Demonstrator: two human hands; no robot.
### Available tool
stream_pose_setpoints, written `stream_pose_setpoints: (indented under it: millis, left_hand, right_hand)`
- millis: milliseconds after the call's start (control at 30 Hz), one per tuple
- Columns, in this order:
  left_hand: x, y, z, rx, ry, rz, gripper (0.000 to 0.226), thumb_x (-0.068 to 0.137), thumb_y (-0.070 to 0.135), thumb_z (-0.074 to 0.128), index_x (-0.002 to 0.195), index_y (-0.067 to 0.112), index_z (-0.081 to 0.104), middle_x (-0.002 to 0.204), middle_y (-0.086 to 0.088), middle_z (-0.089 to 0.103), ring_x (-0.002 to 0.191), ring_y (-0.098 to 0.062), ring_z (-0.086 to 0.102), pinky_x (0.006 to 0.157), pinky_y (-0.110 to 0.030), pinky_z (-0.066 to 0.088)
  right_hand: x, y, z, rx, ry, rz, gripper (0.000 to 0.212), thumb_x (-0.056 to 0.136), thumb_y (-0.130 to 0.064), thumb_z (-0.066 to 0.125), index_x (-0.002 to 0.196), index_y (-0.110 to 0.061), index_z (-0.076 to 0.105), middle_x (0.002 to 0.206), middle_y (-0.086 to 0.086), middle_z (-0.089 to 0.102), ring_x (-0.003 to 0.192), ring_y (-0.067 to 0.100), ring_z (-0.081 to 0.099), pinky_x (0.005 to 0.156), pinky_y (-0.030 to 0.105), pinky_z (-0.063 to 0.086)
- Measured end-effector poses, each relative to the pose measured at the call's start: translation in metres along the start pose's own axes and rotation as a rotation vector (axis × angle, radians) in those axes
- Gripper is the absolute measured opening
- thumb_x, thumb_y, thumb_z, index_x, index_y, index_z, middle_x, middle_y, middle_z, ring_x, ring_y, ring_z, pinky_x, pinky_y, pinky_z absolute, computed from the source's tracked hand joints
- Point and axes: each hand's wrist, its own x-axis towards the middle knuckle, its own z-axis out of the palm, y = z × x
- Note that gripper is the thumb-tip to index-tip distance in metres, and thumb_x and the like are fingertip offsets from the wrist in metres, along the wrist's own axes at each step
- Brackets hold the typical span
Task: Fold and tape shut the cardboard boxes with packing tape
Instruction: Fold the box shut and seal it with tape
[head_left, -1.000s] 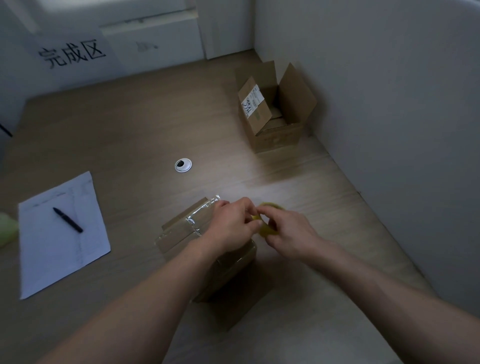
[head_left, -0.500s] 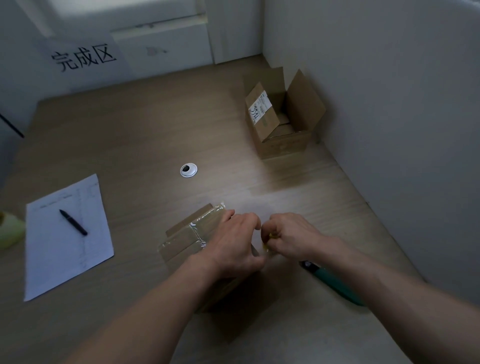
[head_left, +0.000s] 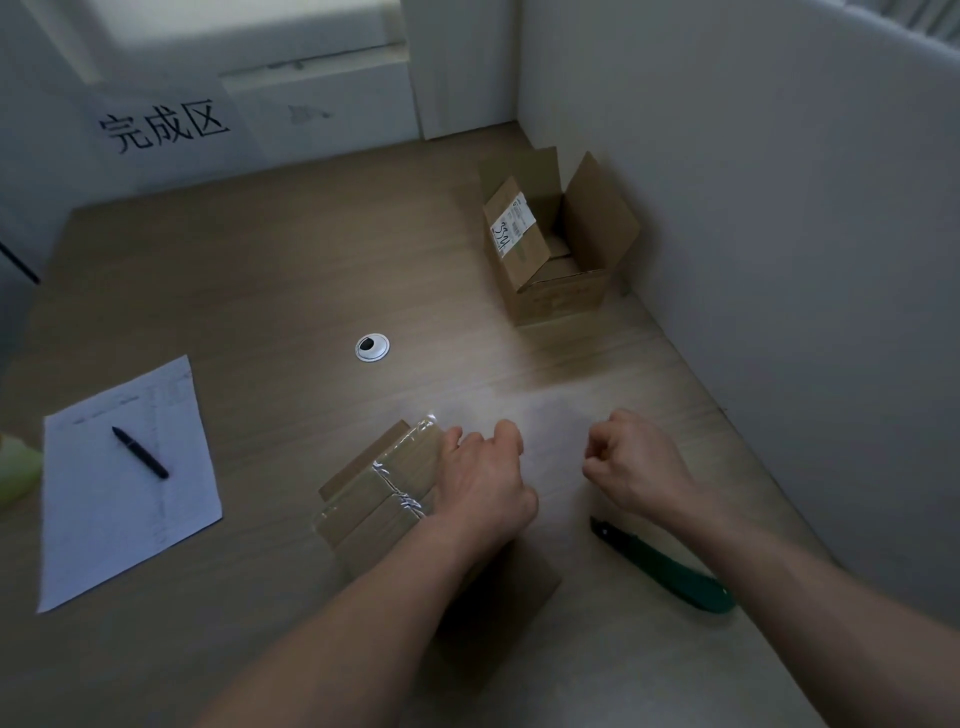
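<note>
The near cardboard box lies on the wooden table directly in front of the person, its top flaps closed and crossed by glossy clear tape. The left hand rests on the box's right end, fingers curled over the far edge, which appears to pin the tape there. The right hand hovers just to the right, apart from the box, fingers curled in; whether it pinches a tape end cannot be told. To finish this step well, the person should rub the tape flat down the side, pressing out wrinkles. A green utility knife lies near the right forearm. An open cardboard box with raised flaps waits at the far right corner.
</note>
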Motion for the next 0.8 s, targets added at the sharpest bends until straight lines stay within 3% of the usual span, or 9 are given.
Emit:
stream_pose_setpoints:
  millis: [133, 333, 400, 500, 600, 733, 800]
  left_hand:
    - [-0.002, 0.000, 0.000, -0.015, 0.028, 0.019, 0.037, 0.070, 0.020, 0.053, 0.104, 0.024, 0.040, 0.079, 0.003, 0.054, 0.092, -0.024, 0.055, 0.100, -0.035, 0.024]
    - [-0.011, -0.008, -0.003, -0.021, 0.018, 0.094, 0.037, 0.071, 0.022, 0.054, 0.105, 0.023, 0.042, 0.074, 0.008, 0.045, 0.086, -0.023, 0.052, 0.101, -0.034, 0.023]
    - [-0.016, -0.013, -0.003, 0.002, 0.006, 0.165, 0.036, 0.069, 0.023, 0.052, 0.104, 0.022, 0.043, 0.075, 0.006, 0.050, 0.084, -0.023, 0.053, 0.099, -0.034, 0.027]
    - [-0.023, -0.018, -0.005, 0.052, 0.001, 0.251, 0.037, 0.067, 0.021, 0.049, 0.104, 0.021, 0.044, 0.085, 0.001, 0.062, 0.085, -0.025, 0.056, 0.092, -0.035, 0.033]
    - [-0.026, -0.015, -0.005, 0.012, -0.027, 0.254, 0.039, 0.067, 0.017, 0.045, 0.105, 0.018, 0.046, 0.092, -0.003, 0.064, 0.088, -0.027, 0.058, 0.089, -0.036, 0.034]
    - [-0.023, -0.009, -0.006, -0.047, -0.032, 0.171, 0.040, 0.069, 0.008, 0.046, 0.107, 0.018, 0.045, 0.104, -0.005, 0.063, 0.091, -0.031, 0.058, 0.085, -0.035, 0.034]
    - [-0.027, -0.010, -0.010, -0.213, -0.012, 0.126, 0.042, 0.071, 0.000, 0.046, 0.109, 0.018, 0.050, 0.105, -0.004, 0.062, 0.092, -0.031, 0.055, 0.080, -0.034, 0.036]
  right_hand:
    - [-0.012, 0.018, 0.001, 0.101, 0.031, 0.057, 0.019, 0.085, -0.034, 0.071, 0.071, -0.028, 0.060, 0.084, -0.008, 0.054, 0.078, 0.009, 0.052, 0.069, 0.030, 0.047]
    - [-0.029, 0.029, 0.005, 0.155, 0.156, 0.086, 0.025, 0.072, -0.019, 0.074, 0.061, -0.023, 0.053, 0.080, -0.009, 0.050, 0.071, 0.005, 0.047, 0.056, 0.025, 0.037]
    - [-0.035, 0.028, 0.003, 0.136, 0.170, 0.023, 0.026, 0.072, -0.015, 0.073, 0.062, -0.022, 0.050, 0.080, -0.009, 0.048, 0.069, 0.006, 0.047, 0.054, 0.026, 0.037]
    - [-0.054, 0.022, 0.000, 0.044, 0.130, -0.234, 0.021, 0.074, -0.013, 0.069, 0.070, -0.018, 0.049, 0.085, -0.008, 0.047, 0.067, 0.014, 0.050, 0.056, 0.035, 0.048]
    - [-0.076, 0.016, 0.011, -0.159, 0.029, -0.427, 0.022, 0.072, -0.014, 0.061, 0.089, -0.021, 0.050, 0.095, -0.001, 0.051, 0.068, 0.026, 0.054, 0.054, 0.040, 0.047]
    - [-0.096, 0.022, 0.032, -0.377, -0.075, -0.507, 0.030, 0.065, -0.015, 0.073, 0.089, -0.022, 0.057, 0.091, 0.003, 0.060, 0.061, 0.025, 0.058, 0.046, 0.030, 0.044]
    - [-0.103, 0.030, 0.043, -0.463, -0.144, -0.449, 0.022, 0.078, -0.021, 0.064, 0.096, -0.028, 0.054, 0.100, 0.000, 0.060, 0.074, 0.024, 0.060, 0.061, 0.034, 0.049]
